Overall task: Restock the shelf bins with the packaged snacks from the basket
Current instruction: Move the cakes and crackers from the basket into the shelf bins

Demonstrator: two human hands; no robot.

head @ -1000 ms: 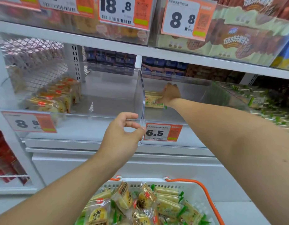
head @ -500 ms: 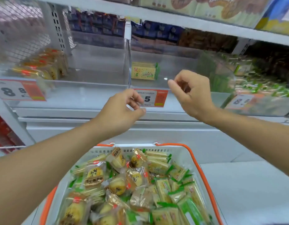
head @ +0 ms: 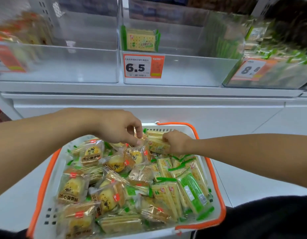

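Head view shows we have dropped both hands from the shelf into the basket (head: 216, 171): right hand (head: 177, 142) fingers curl round a cracker pack (head: 158, 145) at its far side, left hand (head: 120, 128) fingers pinch a wrapper beside it. One cracker pack sits in the middle bin (head: 192, 73), so we judge restocking barely begun.

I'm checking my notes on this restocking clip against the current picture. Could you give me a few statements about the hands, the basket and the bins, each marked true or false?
1. Both hands are down in the basket. True.
2. The right hand grips a green-edged cracker pack. True.
3. The middle bin, tagged 6.5, is full. False: only cracker packs at its back left show.
4. The left hand holds a price tag. False: its fingers pinch at a clear snack wrapper in the basket.
5. The basket has an orange rim. True.
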